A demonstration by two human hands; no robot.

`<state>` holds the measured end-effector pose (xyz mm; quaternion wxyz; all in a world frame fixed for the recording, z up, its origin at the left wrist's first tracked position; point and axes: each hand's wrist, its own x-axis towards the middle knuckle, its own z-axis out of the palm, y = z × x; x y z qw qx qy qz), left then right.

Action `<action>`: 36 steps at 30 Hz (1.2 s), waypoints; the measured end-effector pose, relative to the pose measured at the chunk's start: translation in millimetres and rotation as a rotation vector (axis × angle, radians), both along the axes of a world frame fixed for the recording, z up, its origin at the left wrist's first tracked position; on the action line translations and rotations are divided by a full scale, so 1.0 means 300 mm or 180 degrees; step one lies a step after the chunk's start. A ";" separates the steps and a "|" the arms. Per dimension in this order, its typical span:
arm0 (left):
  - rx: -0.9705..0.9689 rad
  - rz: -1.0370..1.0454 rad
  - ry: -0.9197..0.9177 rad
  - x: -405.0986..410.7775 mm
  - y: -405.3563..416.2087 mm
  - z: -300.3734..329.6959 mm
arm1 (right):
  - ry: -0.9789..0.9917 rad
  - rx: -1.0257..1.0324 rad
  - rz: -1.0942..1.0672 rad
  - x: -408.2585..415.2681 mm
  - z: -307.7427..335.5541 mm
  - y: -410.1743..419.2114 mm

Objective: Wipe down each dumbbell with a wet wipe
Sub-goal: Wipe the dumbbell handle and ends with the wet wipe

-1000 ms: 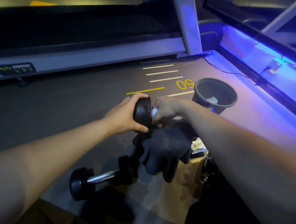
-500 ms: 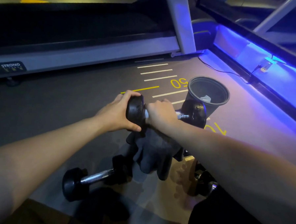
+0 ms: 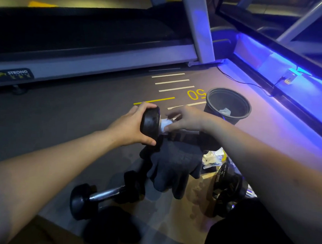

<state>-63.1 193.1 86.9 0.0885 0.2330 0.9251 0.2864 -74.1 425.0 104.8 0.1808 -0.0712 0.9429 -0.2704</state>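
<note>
I hold a black dumbbell [image 3: 150, 121] off the floor, its near head gripped by my left hand [image 3: 131, 126]. My right hand [image 3: 186, 118] pinches a white wet wipe [image 3: 164, 124] against the bar just beside that head. The dumbbell's far head is hidden behind my right forearm. A dark cloth or glove [image 3: 172, 165] hangs beneath the bar. A second black dumbbell [image 3: 104, 195] with a chrome bar lies on the floor below. A third dumbbell [image 3: 226, 181] sits at lower right, partly hidden.
A black bin [image 3: 213, 106] holding a used wipe stands just beyond my right hand. A treadmill [image 3: 85, 58] runs along the far side. Blue-lit ledge and a cable lie at right. Brown cardboard [image 3: 185, 216] and a wipe packet [image 3: 213, 158] lie on the floor.
My right hand has loosened from a full wrap round the bar; its fingers now lift and pinch the wipe next to the near head. The left hand keeps its grip.
</note>
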 end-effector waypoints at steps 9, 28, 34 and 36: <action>-0.0066 0.0028 0.0043 0.007 0.003 0.002 | -0.0369 0.0336 0.0211 -0.059 0.027 -0.070; 0.0031 0.0083 -0.0047 -0.014 0.013 0.006 | 0.2193 0.1904 0.0534 0.092 -0.100 -0.140; -0.0061 0.0078 -0.0011 0.008 0.018 0.013 | 0.0470 0.0645 0.0232 0.007 -0.025 -0.089; -0.0140 0.0076 0.0033 0.022 0.019 0.012 | 0.0108 0.0556 0.0317 -0.016 -0.016 -0.087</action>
